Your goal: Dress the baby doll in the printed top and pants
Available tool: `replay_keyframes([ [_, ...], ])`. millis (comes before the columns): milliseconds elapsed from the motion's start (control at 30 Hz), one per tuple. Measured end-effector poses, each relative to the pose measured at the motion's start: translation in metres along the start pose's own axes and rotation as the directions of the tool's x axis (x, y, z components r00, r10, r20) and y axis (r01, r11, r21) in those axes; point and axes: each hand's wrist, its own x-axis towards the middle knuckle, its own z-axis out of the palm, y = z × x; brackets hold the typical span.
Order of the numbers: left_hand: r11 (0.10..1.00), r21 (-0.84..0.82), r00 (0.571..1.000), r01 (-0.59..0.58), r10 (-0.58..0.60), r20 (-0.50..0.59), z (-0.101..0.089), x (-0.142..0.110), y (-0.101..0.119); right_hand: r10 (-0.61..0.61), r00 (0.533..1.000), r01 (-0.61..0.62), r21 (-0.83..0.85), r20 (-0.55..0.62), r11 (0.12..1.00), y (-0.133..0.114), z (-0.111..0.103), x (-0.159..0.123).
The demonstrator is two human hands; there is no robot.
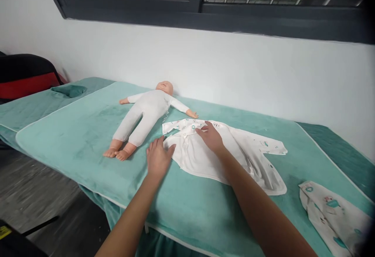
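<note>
A white baby shirt (202, 155) with small printed motifs on its sleeves lies spread on the green bed cover. My right hand (212, 138) is over the upper part of the shirt, with thumb and forefinger closed on the cloth near the neckline. At the shirt's left edge my left hand (159, 156) rests low, fingers stretched out and thumb apart, touching the hem. A baby doll (149, 108) in a white body suit lies on its back to the left, its head toward the wall and bare feet toward me. One doll hand reaches close to the shirt's sleeve.
A second printed baby garment (331, 214) lies folded at the lower right. The green cover (88, 140) spans the bed, with a darker cloth (331, 140) at the right. Behind are a white wall (234, 69) and a barred window. A red and black chair (29, 77) stands far left.
</note>
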Motion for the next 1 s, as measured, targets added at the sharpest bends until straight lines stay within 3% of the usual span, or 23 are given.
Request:
replay_keyframes([
  [133, 0.987, -0.139, 0.997, -0.081, 0.078, -0.026, -0.001, -0.001, 0.002, 0.010, 1.000, -0.010, -0.008, 0.000, 1.000, -0.017, 0.012, 0.011],
  [233, 0.942, -0.265, 0.978, -0.207, 0.199, -0.056, -0.006, -0.009, 0.011, -0.059, 0.998, 0.058, 0.205, -0.001, 0.977, -0.016, 0.015, 0.011],
  [300, 0.891, -0.333, 0.951, -0.307, 0.296, -0.086, -0.009, -0.019, 0.024, -0.023, 1.000, 0.026, 0.460, -0.013, 0.887, -0.011, 0.012, 0.012],
  [367, 0.841, -0.385, 0.923, -0.380, 0.371, -0.100, -0.010, -0.031, 0.040, 0.067, 0.997, -0.030, 0.686, -0.027, 0.727, -0.005, 0.007, 0.013],
  [467, 0.800, -0.389, 0.882, -0.457, 0.466, -0.077, -0.008, -0.046, 0.062, 0.176, 0.982, -0.030, 0.854, -0.072, 0.519, 0.003, 0.001, 0.015],
  [633, 0.789, -0.374, 0.835, -0.488, 0.547, 0.063, -0.003, -0.054, 0.074, 0.259, 0.956, 0.000, 0.888, -0.135, 0.460, 0.013, -0.003, 0.019],
  [700, 0.789, -0.453, 0.852, -0.415, 0.512, 0.111, -0.004, -0.052, 0.073, 0.249, 0.962, -0.019, 0.882, -0.112, 0.471, 0.015, -0.004, 0.021],
  [767, 0.783, -0.552, 0.898, -0.287, 0.421, 0.129, -0.006, -0.050, 0.072, 0.218, 0.971, -0.026, 0.869, -0.095, 0.495, 0.014, -0.004, 0.022],
  [867, 0.765, -0.642, 0.978, -0.047, 0.165, 0.125, -0.008, -0.046, 0.067, 0.120, 0.993, -0.036, 0.875, -0.025, 0.483, 0.004, -0.002, 0.019],
  [933, 0.759, -0.648, 0.998, 0.067, -0.038, 0.059, -0.008, -0.044, 0.062, 0.027, 0.999, -0.052, 0.882, 0.045, 0.468, -0.005, 0.001, 0.014],
  [1000, 0.762, -0.637, 0.976, 0.112, -0.204, -0.073, -0.006, -0.044, 0.058, -0.055, 0.996, -0.032, 0.853, 0.072, 0.521, -0.011, 0.005, 0.010],
])
